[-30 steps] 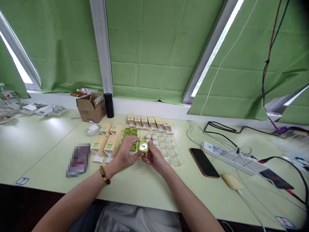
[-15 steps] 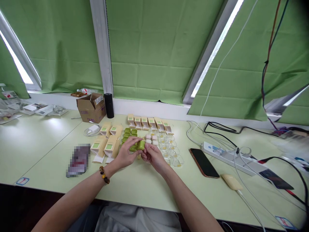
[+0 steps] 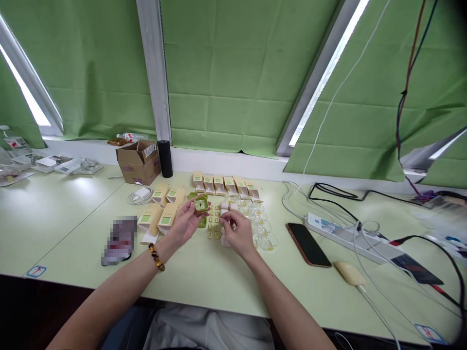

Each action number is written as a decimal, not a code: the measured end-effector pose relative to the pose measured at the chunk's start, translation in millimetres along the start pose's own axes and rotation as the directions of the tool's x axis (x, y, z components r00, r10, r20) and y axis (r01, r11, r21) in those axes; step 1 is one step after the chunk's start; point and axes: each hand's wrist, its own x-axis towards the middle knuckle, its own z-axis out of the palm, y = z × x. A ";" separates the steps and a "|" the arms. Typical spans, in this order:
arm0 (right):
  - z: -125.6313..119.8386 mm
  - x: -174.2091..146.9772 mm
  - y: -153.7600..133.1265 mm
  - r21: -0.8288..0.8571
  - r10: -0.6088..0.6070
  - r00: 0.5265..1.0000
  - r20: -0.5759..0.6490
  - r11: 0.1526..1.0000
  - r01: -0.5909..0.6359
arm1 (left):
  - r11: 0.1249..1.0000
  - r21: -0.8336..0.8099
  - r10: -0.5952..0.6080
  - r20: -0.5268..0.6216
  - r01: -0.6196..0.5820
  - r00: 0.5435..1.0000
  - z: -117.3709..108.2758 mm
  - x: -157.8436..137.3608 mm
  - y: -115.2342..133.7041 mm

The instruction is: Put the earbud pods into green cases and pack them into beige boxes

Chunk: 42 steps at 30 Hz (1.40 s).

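Observation:
My left hand [image 3: 184, 225] holds up a small square green container [image 3: 201, 203], tilted so that its hollow inside faces me. My right hand [image 3: 239, 235] is a short way to the right, thumb and fingertips pinched together; whatever is between them is too small to make out. Rows of small yellow pieces [image 3: 210, 227] lie below and between the hands. Pale pink blocks [image 3: 224, 206] sit beside and partly under my right hand. Another green container [image 3: 203, 222] shows behind my left hand, which hides most of that group.
Clear plastic pieces [image 3: 268, 240] lie to the right. Cream cartons with green labels stand at the left [image 3: 167, 218] and along the back [image 3: 218, 184]. A phone [image 3: 308, 245], a power strip [image 3: 343, 238] and cables occupy the right side. A cardboard box [image 3: 137, 165] stands at the back left.
My hands have moved apart. The green container has turned to show its hollow inside and risen slightly in my left hand. My right hand has let go of it and shifted right, over the pink blocks.

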 end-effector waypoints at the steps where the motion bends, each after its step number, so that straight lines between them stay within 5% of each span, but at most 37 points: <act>1: 0.3 -1.1 0.5 -0.123 -0.080 0.997 0.015 0.989 0.081 | 1.000 -0.025 -0.011 -0.007 0.011 1.000 0.7 -0.1 -0.1; 5: 3.9 -5.2 2.7 -0.456 -0.248 0.942 0.227 0.828 0.328 | 0.998 -0.052 -0.039 -0.040 0.037 0.998 1.0 -0.2 -0.1; 11: 13.5 -11.2 2.4 -0.535 -0.220 0.855 0.471 0.699 0.474 | 0.997 -0.069 -0.046 -0.055 0.042 0.997 -0.3 0.2 0.5; 22: 27.8 -15.4 11.3 -0.598 -0.288 0.806 0.518 0.552 0.581 | 0.997 -0.067 -0.044 -0.034 0.042 0.998 1.5 -0.7 0.6; 25: 28.3 -15.1 11.6 -0.575 -0.321 0.806 0.497 0.575 0.583 | 0.997 -0.069 -0.048 -0.027 0.046 0.998 2.7 -1.2 1.6; 28: 23.7 -13.5 6.9 -0.457 -0.346 0.858 0.378 0.736 0.499 | 0.998 -0.059 -0.039 -0.031 0.037 0.999 3.2 -1.4 1.7; 32: 16.5 -10.8 -1.5 0.013 -0.223 0.969 0.103 0.975 0.223 | 0.998 -0.050 -0.036 -0.038 0.035 0.999 3.1 -1.6 1.1; 36: 11.6 -5.7 -8.4 0.463 0.164 0.984 -0.063 0.879 -0.117 | 0.999 -0.042 -0.026 -0.020 0.025 0.999 1.4 -1.8 0.3; 42: 7.0 3.0 -9.1 0.641 0.311 0.942 -0.122 0.749 -0.164 | 0.999 0.021 -0.024 0.025 0.023 0.999 -4.3 -2.7 -3.4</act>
